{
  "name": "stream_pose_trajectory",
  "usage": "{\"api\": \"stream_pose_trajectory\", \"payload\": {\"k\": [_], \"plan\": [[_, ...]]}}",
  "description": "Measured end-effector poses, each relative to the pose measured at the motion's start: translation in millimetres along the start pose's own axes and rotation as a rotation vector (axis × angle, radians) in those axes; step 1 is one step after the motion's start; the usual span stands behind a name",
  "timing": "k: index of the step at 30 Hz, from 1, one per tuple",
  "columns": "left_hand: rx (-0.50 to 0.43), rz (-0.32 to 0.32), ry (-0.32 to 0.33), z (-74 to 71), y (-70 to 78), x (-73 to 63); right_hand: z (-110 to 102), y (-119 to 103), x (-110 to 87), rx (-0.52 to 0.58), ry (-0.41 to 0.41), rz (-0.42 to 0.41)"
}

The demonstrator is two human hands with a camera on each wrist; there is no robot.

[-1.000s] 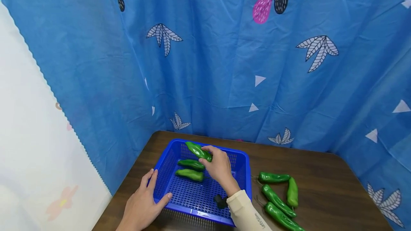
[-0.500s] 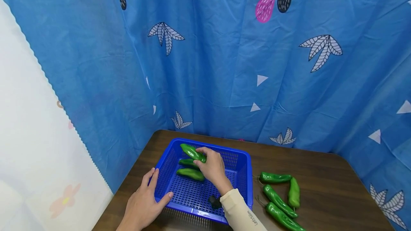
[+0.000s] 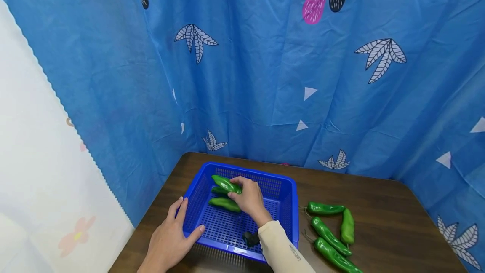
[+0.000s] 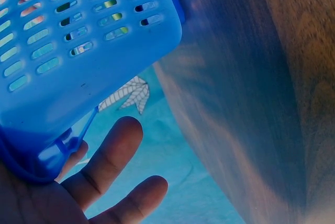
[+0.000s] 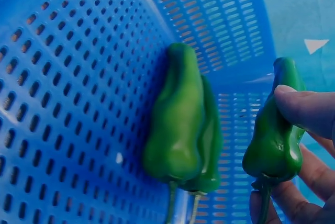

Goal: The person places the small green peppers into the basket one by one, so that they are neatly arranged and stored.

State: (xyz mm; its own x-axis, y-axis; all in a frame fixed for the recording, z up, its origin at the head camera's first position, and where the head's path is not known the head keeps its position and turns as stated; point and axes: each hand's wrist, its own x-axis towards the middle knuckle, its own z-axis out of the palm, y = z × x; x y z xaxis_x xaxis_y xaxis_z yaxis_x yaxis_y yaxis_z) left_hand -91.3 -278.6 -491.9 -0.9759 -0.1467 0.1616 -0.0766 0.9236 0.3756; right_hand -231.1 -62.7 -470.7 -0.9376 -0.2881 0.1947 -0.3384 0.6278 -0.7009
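A glossy green pepper (image 3: pixel 225 183) is pinched between the thumb and fingers of my right hand (image 3: pixel 250 200), over the far left part of a blue plastic basket (image 3: pixel 293 205). Two more peppers lie side by side on the basket floor, a lighter green pepper (image 5: pixel 175 124) and a darker green pepper (image 5: pixel 210 145); the held one overlaps the darker in the head view. My left hand (image 3: pixel 166 239) rests at the basket's near left corner, fingers extended and spread. In the left wrist view, its fingers (image 4: pixel 112 150) reach past the rim.
Several green peppers (image 3: pixel 329 236) with long stems lie on the brown wooden table (image 3: pixel 394 222), right of the basket. A blue patterned curtain (image 3: pixel 265 75) hangs behind the table, and a white cloth (image 3: pixel 45 159) hangs at the left. A small black device (image 3: pixel 250 239) sits at my right wrist.
My right hand has moved left and down into the basket with the pepper, bringing it close over the other two. My left hand has stayed at the basket's corner.
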Motion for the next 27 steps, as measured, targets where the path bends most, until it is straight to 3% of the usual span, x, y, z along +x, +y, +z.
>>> {"api": "stream_pose_trajectory", "payload": {"k": [9, 27], "plan": [[0.000, 0.004, 0.004, -0.7, 0.4, -0.6, 4, 8, 2.4, 0.050, -0.075, -0.008], [0.014, -0.013, -0.029, -1.9, 1.6, 0.0, 14, 20, 5.8, -0.028, -0.135, 0.003]]}}
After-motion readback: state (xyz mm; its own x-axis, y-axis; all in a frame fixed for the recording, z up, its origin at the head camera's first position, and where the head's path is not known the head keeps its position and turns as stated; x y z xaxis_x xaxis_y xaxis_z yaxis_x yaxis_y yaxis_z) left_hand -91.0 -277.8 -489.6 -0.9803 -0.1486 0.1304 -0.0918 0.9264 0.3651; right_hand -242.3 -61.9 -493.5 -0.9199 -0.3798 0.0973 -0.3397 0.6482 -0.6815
